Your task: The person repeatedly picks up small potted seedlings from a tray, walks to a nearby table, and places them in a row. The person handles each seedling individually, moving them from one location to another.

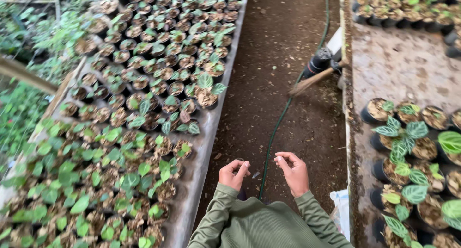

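Green hose (283,111) on the dirt path, likely limp and light, lies between half-curled, empty left hand (234,174) and right hand (293,173), lower centre.

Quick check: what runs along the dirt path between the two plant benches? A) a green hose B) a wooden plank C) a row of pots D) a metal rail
A: a thin green hose lies along the dirt path and runs toward the hands.
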